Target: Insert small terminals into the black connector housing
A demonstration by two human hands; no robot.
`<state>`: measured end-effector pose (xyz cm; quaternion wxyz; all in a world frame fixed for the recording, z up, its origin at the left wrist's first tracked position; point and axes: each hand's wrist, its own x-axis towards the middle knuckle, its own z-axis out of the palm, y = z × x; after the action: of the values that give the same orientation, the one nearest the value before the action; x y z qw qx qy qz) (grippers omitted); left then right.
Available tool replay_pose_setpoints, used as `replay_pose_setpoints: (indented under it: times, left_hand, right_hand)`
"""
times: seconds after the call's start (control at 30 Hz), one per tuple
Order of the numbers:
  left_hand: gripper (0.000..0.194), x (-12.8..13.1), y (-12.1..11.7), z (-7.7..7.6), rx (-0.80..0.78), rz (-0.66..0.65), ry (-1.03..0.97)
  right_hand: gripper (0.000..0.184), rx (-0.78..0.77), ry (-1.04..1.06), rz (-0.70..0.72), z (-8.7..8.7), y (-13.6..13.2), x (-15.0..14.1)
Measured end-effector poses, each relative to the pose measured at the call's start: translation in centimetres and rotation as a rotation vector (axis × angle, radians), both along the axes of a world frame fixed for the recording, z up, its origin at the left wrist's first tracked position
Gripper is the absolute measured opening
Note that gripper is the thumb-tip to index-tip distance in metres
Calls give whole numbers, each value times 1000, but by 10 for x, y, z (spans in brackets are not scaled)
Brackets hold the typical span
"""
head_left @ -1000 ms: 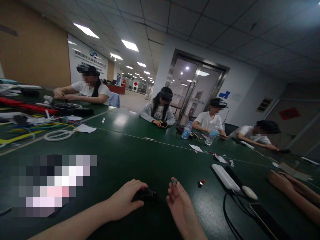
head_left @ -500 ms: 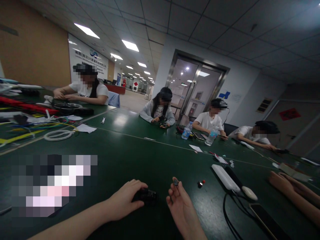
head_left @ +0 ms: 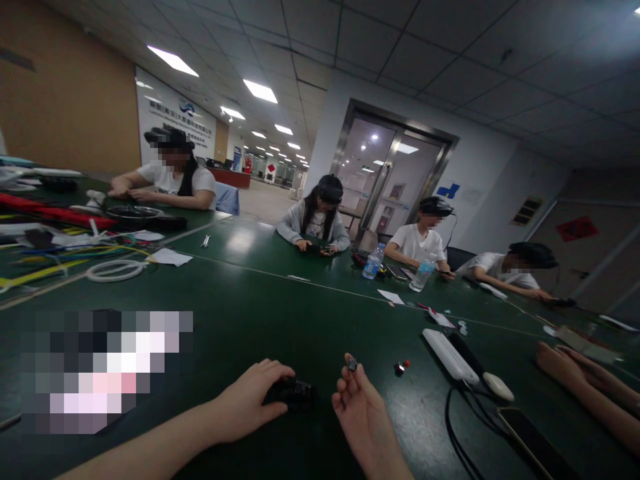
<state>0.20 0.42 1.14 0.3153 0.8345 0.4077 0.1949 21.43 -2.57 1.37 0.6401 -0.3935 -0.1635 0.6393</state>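
My left hand [head_left: 253,400] is closed around a small black device [head_left: 299,393] that rests on the green table; its exact kind is too dark to make out. Palm up beside it, my right hand [head_left: 363,413] pinches a small dark grey, square-looking piece [head_left: 353,365] between thumb and fingertips, slightly above the table. To the right of that hand lies a small dark and shiny part with a red end [head_left: 401,367], touched by neither hand.
A white power strip [head_left: 450,357], a black cable [head_left: 450,427] and a phone [head_left: 535,440] lie at right, near another person's hands [head_left: 565,367]. Water bottles [head_left: 373,261] stand farther back. Loose wires and a white cable coil [head_left: 115,271] lie at left. Several people sit around the table [head_left: 240,300].
The small grey piece has turned slightly in my right fingertips. My left hand stays on the black device. Across the table, a person's hands have shifted around a dark object.
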Motion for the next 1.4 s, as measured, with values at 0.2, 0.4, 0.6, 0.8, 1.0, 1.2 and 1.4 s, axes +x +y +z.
replay_pose_setpoints:
  times: [0.2, 0.4, 0.6, 0.8, 1.0, 1.2, 1.4]
  left_hand:
    - [39, -1, 0, -1, -6, 6, -4]
    - [39, -2, 1, -3, -12, -7, -15]
    - [39, -2, 1, -5, 6, -6, -27]
    - [38, -2, -1, 0, -3, -2, -12]
    - [37, -1, -1, 1, 6, -7, -16]
    - [38, -1, 1, -3, 20, -4, -25]
    - [39, -2, 1, -5, 10, -9, -19]
  right_hand:
    - [24, -12, 103, 33, -1, 0, 1]
    - [21, -33, 162, 35, -1, -1, 2]
    - [22, -25, 169, 54, -1, -2, 2]
    - [24, -34, 178, 51, -1, -1, 1]
    - [24, -28, 179, 56, -3, -1, 2]
    - [22, -25, 205, 59, -1, 0, 2]
    - [23, -33, 192, 58, -2, -1, 1]
